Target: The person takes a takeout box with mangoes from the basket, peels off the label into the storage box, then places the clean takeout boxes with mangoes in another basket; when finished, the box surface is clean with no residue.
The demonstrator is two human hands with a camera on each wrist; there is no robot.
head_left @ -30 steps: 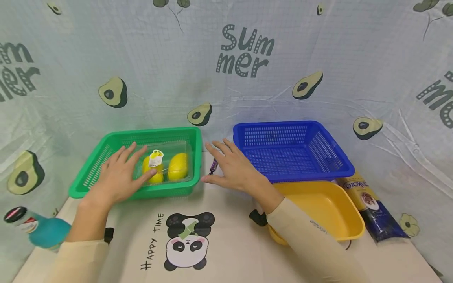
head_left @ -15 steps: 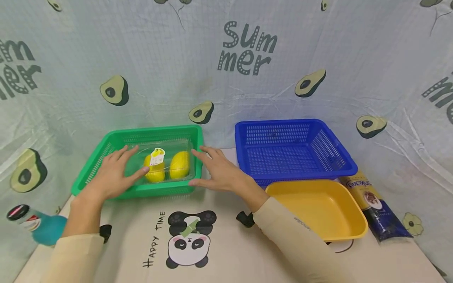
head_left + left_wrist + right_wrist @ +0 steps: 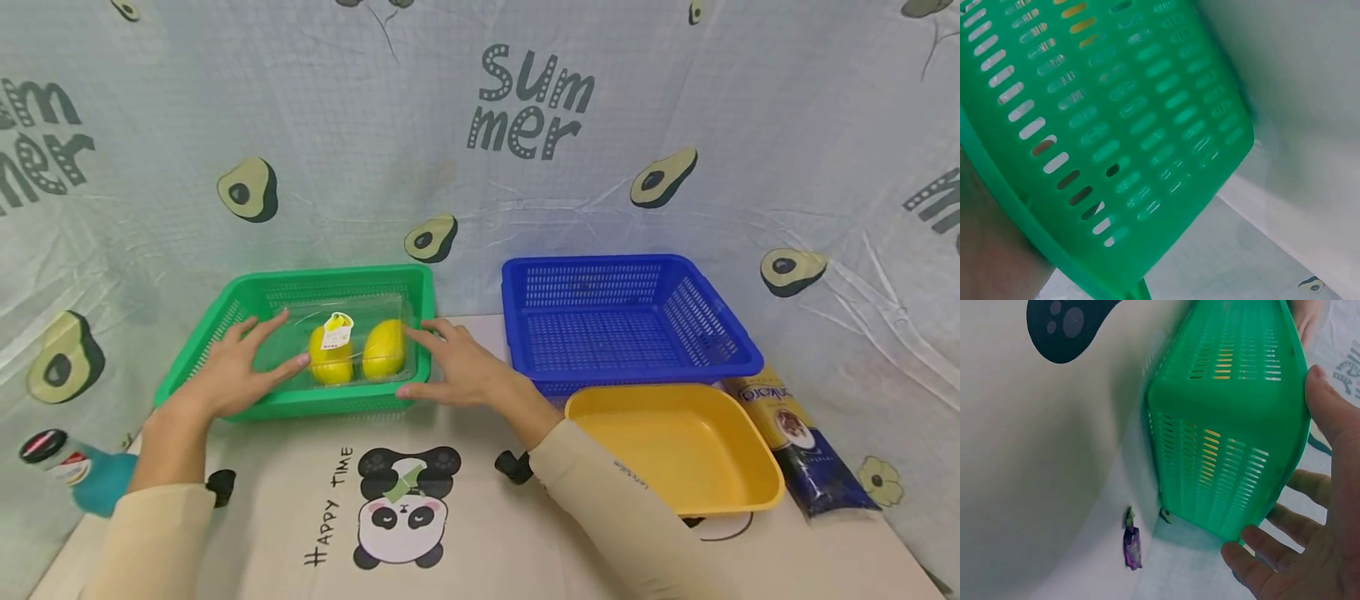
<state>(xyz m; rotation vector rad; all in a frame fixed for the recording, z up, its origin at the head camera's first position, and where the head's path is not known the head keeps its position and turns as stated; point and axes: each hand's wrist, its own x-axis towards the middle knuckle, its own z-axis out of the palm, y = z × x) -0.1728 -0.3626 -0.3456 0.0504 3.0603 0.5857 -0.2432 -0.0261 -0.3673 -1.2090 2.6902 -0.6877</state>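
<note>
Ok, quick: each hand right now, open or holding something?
Left hand: open, over the green basket.
Right hand: open, at the basket's right rim.

1. A pale grey sheet [image 3: 337, 125] stands as a wall behind the table [image 3: 262, 500] and along its left and right edges.
2. Printed on the sheet are halved avocados [image 3: 247, 190] and, above the table's back edge, dark lettering [image 3: 528, 132] reading "summer".
3. Shiny creases [image 3: 873, 262] catch the light beyond the back right corner.
4. The pale tabletop carries an upside-down cartoon panda [image 3: 405, 529]; "Happy time" [image 3: 327, 517] runs sideways beside it, toward the left edge.
5. Lighting is soft.
</note>
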